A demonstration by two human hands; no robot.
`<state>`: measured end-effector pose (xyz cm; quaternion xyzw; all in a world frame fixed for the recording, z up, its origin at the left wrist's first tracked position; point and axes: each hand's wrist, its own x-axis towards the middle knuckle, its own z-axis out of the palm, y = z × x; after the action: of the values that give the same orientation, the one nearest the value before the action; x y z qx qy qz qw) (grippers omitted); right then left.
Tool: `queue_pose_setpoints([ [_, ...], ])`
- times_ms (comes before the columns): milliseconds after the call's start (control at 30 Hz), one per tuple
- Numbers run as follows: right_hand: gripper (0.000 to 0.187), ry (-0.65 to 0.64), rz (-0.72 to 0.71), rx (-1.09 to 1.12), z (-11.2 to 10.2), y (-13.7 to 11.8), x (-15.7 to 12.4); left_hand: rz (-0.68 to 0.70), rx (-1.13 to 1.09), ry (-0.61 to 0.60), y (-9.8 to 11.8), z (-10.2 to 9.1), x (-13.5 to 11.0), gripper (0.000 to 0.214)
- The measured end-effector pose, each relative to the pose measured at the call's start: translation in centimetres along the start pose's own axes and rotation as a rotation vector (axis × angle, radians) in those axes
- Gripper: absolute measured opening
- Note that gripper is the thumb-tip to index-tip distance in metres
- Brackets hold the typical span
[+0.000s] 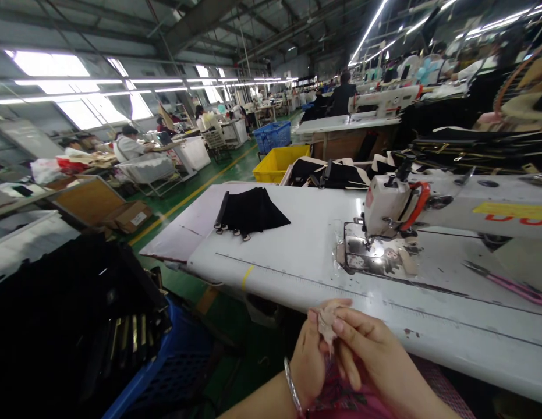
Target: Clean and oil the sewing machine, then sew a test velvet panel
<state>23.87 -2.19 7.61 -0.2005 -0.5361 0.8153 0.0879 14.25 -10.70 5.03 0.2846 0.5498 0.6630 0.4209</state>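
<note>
Just in front of the sewing table's near edge, my left hand (309,359) and my right hand (367,333) meet over a small crumpled beige scrap (327,323). It looks like cloth or tape; I cannot tell which. Fingers of both hands pinch it, and a thin end hangs down between them. Beyond the hands, the sewing machine (384,206) stands on the white table (292,256), its needle area above a metal plate. Pink-handled scissors (509,282) lie at the right. A stack of black fabric pieces (255,210) with metal clasps rests on the table's far left.
A blue basket (166,372) piled with black pieces (78,314) stands at the left. Behind the table are a yellow crate (279,163) and more black pieces with beige edges (332,171). Other people sit at workstations farther back along the green floor (196,195).
</note>
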Motion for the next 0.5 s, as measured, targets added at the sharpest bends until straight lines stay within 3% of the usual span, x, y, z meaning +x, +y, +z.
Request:
queue_pose_setpoints([
  [100,0.040,0.119,-0.049,-0.315,-0.4,0.2,0.1,-0.040,0.047,0.006,-0.5,-0.1,-0.2,0.067],
  [200,0.036,0.155,-0.176,-0.663,-0.6,0.3,0.1,0.110,0.234,0.044,0.4,-0.8,0.1,0.048],
  [333,0.035,0.103,-0.206,-0.879,-0.2,1.1,0.3,0.275,0.496,0.075,1.8,-1.3,0.7,0.037],
  [400,0.029,0.085,-0.229,-0.968,-0.1,1.7,0.4,0.459,0.633,0.001,2.0,-1.1,0.9,0.032],
  [500,0.026,0.101,-0.322,-1.081,-0.1,2.3,0.4,0.768,0.758,-0.249,2.0,-0.7,1.0,0.024],
])
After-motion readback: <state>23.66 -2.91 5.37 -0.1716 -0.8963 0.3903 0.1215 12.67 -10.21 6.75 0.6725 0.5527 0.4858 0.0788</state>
